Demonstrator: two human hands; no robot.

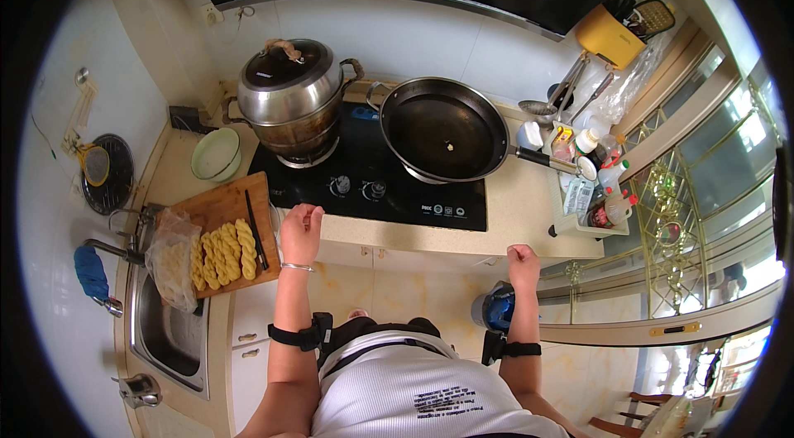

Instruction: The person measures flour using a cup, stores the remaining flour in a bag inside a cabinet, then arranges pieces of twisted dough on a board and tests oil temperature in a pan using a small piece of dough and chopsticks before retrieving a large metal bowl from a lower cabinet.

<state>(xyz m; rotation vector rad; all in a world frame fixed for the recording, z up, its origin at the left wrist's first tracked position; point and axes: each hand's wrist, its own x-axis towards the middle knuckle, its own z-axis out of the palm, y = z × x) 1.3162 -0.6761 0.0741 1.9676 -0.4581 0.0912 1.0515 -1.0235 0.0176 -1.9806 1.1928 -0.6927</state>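
Observation:
My left hand (301,232), a bracelet at its wrist, hangs at the counter's front edge with curled fingers and nothing visible in them. Just left of it lies a wooden cutting board (214,196). Several yellow twisted dough strips (223,255) are lined up there beside a pair of dark chopsticks (256,230). A clear plastic bag (167,252) covers part of the board. My right hand (524,264) is closed in front of the counter, apart from everything. Beyond my hands, a frying pan (494,160) holds dark liquid, probably oil, with one small pale piece (450,146) in it.
A lidded steel pot (290,97) stands on the gas hob's (409,205) left burner. Left of it is a green bowl (224,173). A sink (170,345) lies at left. The pan's handle (539,157) reaches over a bottle basket (586,228). A bin (482,311) stands below.

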